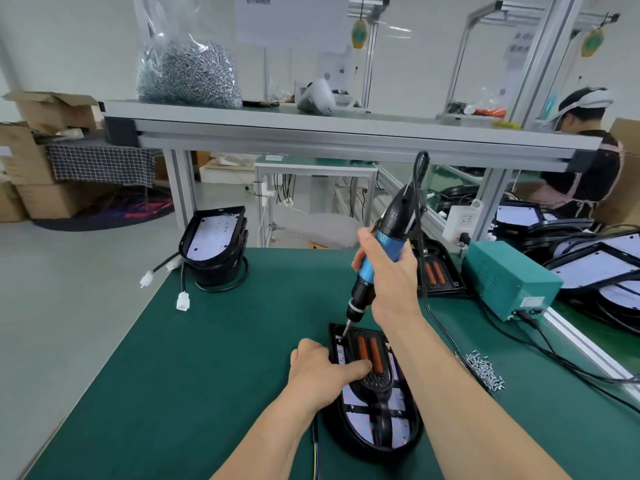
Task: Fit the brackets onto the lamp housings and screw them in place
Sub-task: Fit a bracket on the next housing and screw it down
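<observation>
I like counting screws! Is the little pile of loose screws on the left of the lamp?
No, the loose screws lie on the green mat to the right of the lamp housing.

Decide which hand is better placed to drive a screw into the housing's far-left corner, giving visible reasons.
Right. The right hand grips the screwdriver, its bit at the far-left corner of the lamp housing; the left hand steadies it, thumb on the bracket.

Right grip (391,282) raised farther off, wrapped round screwdriver (398,213), left grip (318,372) nearer, fingers curled on lamp housing (346,434) rim, thumb stretched right
</observation>
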The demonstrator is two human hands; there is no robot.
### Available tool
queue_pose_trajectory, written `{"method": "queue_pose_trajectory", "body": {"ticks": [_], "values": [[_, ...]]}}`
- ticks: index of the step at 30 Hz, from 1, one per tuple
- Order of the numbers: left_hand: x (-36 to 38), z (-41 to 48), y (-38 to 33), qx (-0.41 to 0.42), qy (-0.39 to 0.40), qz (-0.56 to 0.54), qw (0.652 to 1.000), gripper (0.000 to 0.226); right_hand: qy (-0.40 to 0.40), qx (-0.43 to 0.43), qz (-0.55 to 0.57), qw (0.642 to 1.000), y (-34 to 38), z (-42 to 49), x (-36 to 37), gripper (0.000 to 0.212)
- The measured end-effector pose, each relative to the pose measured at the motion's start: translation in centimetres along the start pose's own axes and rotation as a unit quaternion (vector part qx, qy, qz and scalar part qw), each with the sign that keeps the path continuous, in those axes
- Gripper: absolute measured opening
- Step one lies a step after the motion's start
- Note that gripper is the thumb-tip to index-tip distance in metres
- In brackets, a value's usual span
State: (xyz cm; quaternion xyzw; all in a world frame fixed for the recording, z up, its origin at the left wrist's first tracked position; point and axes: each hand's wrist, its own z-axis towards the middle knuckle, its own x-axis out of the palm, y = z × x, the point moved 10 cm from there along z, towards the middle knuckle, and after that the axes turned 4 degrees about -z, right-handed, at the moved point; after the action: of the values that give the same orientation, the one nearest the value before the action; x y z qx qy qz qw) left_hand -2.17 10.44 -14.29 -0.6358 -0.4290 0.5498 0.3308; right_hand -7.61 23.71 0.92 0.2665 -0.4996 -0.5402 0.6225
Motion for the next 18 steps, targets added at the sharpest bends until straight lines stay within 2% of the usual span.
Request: {"method": "queue_pose_trajectory", "body": {"ticks": [9, 14, 18], "values": [[0.2, -0.1, 0.3, -0.004, 0.026, -0.004, 1.000, 0.049, -0.126, 0.000, 0.090, 0.988, 4.7, 0.5, -8.0, 0.017], [0.3, -0.2, 0.1, -0.009, 0.038, -0.004, 0.999, 0.051, -0.210, 0.033, 0.083, 0.974, 4.2, -1.5, -16.5, 0.025], [0.2, -0.2, 0.1, -0.014, 0.035, 0.014, 0.999, 0.062, -0.281, 0.068, 0.099, 0.952, 3.3, -3.6, -22.9, 0.032]]}}
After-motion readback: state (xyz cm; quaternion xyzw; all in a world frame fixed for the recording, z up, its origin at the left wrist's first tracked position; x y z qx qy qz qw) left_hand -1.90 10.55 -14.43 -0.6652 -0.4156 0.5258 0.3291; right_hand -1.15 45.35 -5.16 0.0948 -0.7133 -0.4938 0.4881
